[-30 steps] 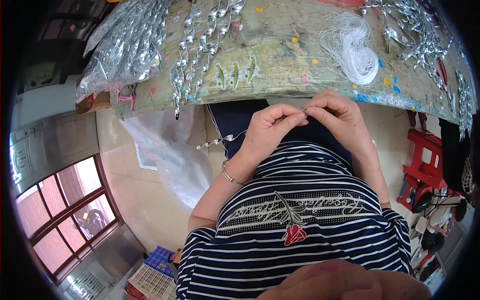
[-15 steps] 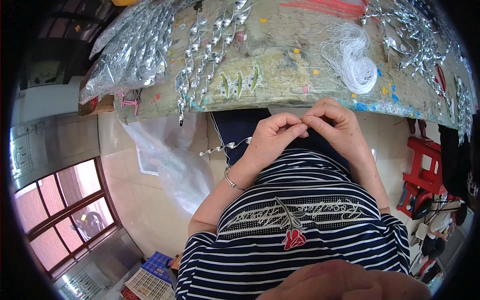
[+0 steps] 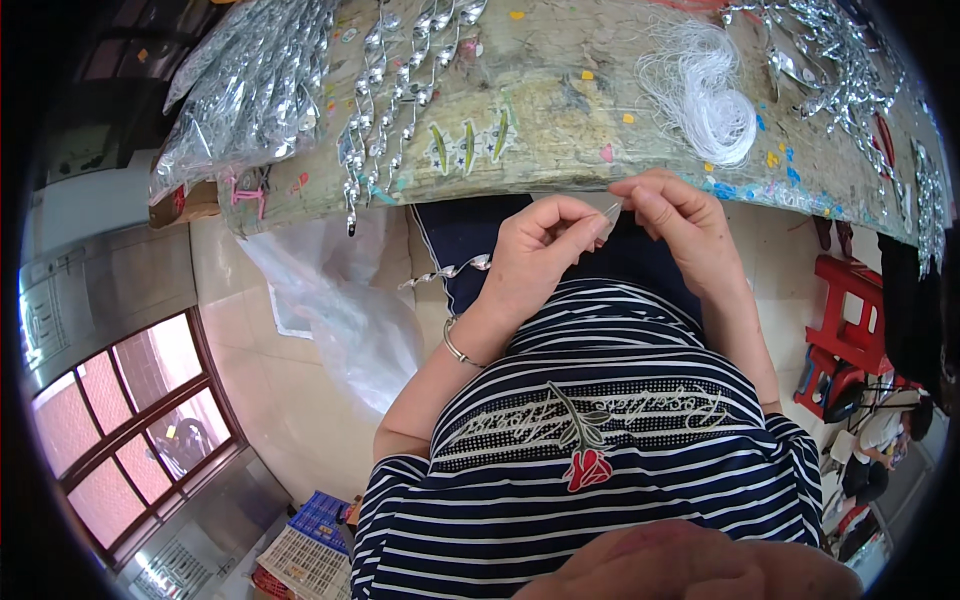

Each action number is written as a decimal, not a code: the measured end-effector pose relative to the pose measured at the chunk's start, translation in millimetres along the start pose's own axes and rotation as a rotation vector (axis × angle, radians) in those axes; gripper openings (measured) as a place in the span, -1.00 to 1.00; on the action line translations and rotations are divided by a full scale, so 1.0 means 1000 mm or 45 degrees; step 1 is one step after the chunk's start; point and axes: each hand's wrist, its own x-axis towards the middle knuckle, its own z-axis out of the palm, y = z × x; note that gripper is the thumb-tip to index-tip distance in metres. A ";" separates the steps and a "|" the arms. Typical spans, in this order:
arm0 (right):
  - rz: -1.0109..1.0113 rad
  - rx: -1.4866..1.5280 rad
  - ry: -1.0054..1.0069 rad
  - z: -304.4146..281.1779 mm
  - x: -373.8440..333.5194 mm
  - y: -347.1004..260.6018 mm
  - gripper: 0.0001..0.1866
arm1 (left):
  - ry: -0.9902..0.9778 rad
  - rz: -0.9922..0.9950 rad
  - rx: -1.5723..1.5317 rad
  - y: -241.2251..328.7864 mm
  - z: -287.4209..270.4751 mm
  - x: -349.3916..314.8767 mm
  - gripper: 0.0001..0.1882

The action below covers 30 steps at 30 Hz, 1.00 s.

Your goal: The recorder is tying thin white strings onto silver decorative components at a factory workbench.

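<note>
My left hand (image 3: 545, 245) is closed round a silver twisted spiral strip (image 3: 468, 268). One end of the strip trails out past the wrist side of the hand, and a pale pointed tip shows at the thumb and forefinger. Close by on the right, my right hand (image 3: 685, 225) makes a pinch, thumb against forefinger, a small gap from that tip. Whatever lies in this pinch is too fine to make out. Both hands are above my lap, just off the near edge of the worktable (image 3: 560, 150).
Bagged silver spirals (image 3: 250, 100) lie at the table's left, beside several loose spirals (image 3: 385, 90). A bundle of white thread (image 3: 705, 95) and a heap of silver strips (image 3: 840, 70) lie at the right. Red stools (image 3: 845, 320) stand on the floor; a clear plastic bag (image 3: 350, 320) hangs left.
My hands have drawn apart slightly, opening a gap between the fingertips where they met before. A pale tip now shows at my left fingers. The view has shifted a little.
</note>
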 end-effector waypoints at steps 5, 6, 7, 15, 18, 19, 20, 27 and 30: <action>0.065 0.054 0.007 -0.001 -0.002 0.009 -0.74 | 0.016 -0.007 -0.048 -0.002 -0.002 0.000 -0.91; 0.081 0.082 -0.006 0.000 -0.003 0.010 -0.75 | 0.013 -0.003 -0.056 -0.003 -0.003 0.000 -0.91; 0.096 0.110 -0.019 0.001 -0.003 0.010 -0.75 | 0.010 0.002 -0.063 -0.003 -0.003 0.000 -0.91; 0.135 0.228 -0.031 0.003 -0.004 0.004 -0.81 | -0.016 -0.006 -0.027 -0.005 -0.004 -0.002 -0.91; 0.145 0.216 -0.014 0.004 -0.003 0.003 -0.85 | -0.034 -0.002 -0.003 -0.004 -0.004 -0.001 -0.92; 0.149 0.211 -0.006 0.005 -0.003 0.004 -0.87 | -0.042 -0.011 0.004 -0.004 -0.004 -0.002 -0.92; 0.152 0.212 -0.005 0.005 -0.003 0.005 -0.87 | -0.042 -0.015 0.003 -0.004 -0.004 -0.002 -0.92; 0.144 0.162 -0.013 0.005 -0.001 0.004 -0.93 | -0.053 -0.015 0.009 -0.003 -0.005 -0.001 -0.91; 0.124 0.139 -0.019 0.004 -0.001 0.004 -0.94 | -0.057 -0.031 0.009 -0.004 -0.005 0.000 -0.90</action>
